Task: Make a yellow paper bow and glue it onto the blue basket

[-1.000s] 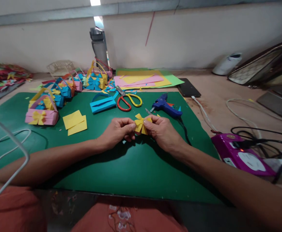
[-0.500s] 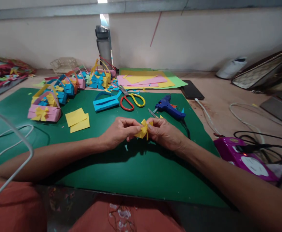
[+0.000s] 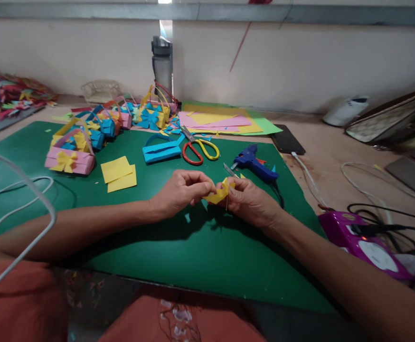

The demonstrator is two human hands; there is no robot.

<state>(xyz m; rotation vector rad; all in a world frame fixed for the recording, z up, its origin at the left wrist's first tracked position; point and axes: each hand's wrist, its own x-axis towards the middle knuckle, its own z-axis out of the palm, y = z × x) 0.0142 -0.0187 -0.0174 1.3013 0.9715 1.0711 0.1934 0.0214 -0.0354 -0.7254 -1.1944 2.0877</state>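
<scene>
A folded yellow paper bow (image 3: 219, 194) is pinched between the thumb and fingers of my right hand (image 3: 253, 199) above the green mat. My left hand (image 3: 182, 191) has its thumb and forefinger closed on the bow's left end. Just beyond my right hand lie a pointed blade (image 3: 230, 171) and a blue glue gun (image 3: 254, 162). Scissors (image 3: 201, 151) with one red and one yellow handle rest farther back. A blue paper bag (image 3: 162, 151) stands left of them, and two yellow paper pieces (image 3: 119, 175) lie to the left of my hands.
Several small paper bags (image 3: 70, 160) with bows line the mat's left back. Coloured sheets (image 3: 225, 118), a water bottle (image 3: 162, 66) and a phone (image 3: 288, 139) are at the rear. A purple power strip (image 3: 364, 247) with cables sits right; a white cable (image 3: 33, 183) crosses the left.
The bow has turned in my fingers, with a broader yellow loop now facing my left hand. My left fingertips have shifted along its left end. The whole view has swung slightly left.
</scene>
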